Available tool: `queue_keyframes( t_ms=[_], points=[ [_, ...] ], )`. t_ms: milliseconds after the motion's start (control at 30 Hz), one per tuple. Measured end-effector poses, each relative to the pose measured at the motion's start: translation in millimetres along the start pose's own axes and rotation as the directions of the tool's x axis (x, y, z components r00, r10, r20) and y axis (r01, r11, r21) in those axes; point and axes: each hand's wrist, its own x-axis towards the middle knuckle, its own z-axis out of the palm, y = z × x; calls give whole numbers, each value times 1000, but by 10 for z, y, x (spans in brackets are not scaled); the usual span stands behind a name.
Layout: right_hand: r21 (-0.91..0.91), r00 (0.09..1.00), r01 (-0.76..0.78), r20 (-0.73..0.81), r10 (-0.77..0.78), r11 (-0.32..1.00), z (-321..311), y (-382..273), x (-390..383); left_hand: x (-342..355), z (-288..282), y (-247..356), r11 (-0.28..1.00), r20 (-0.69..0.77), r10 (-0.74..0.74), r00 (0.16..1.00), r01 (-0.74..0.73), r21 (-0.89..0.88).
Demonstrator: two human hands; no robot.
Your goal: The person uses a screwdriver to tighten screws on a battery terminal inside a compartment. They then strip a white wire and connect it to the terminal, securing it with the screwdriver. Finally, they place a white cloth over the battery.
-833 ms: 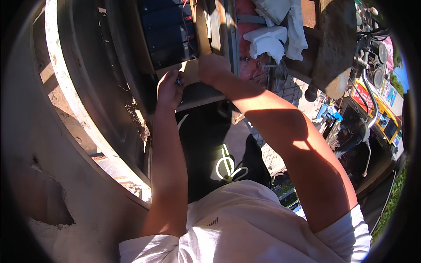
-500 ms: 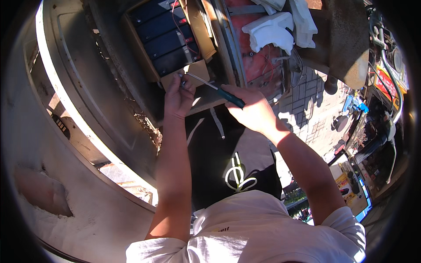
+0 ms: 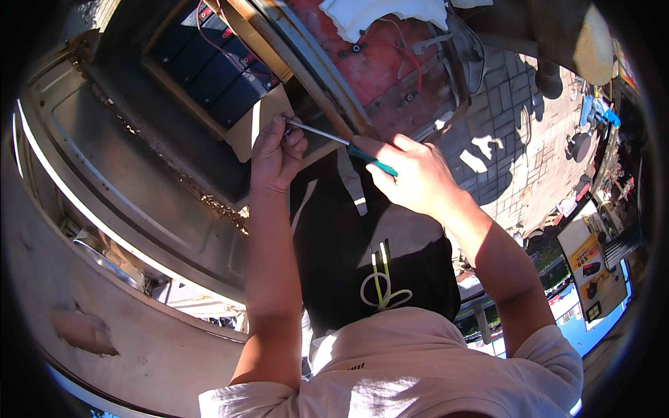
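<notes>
My right hand (image 3: 418,174) is wrapped round the dark green handle of a screwdriver (image 3: 327,135), whose metal shaft points left. The screwdriver's tip meets the fingers of my left hand (image 3: 275,157), which are closed in a pinch. A small metallic piece shows at those fingertips, too small to name. Just beyond my left hand lies the bent flap of an open cardboard box (image 3: 240,136). Inside the box, dark block batteries (image 3: 226,97) stand in a row, with red terminals and a thin red wire along their right side.
A rusty metal frame edge (image 3: 313,63) runs beside the box. Right of it is a red surface (image 3: 376,76) with loose wires and white foam pieces (image 3: 383,14). A worn metal panel (image 3: 139,209) curves along the left. Paving (image 3: 502,125) lies to the right.
The view has turned, so the battery box sits farther up and left. The screwdriver tip and my left fingertips have come together; both hands keep their grip.
</notes>
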Motion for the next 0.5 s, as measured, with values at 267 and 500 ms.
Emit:
queue_keyframes(
  t_ms=[267,500],
  points=[
    [611,912,-380,371,173,695,-97,188,-186,-22,530,-3,966,2,-67,998,64,251],
    [645,989,-119,5,151,755,26,273,-305,-31,1120,-605,805,28,-232,972,176,567]
  ],
)
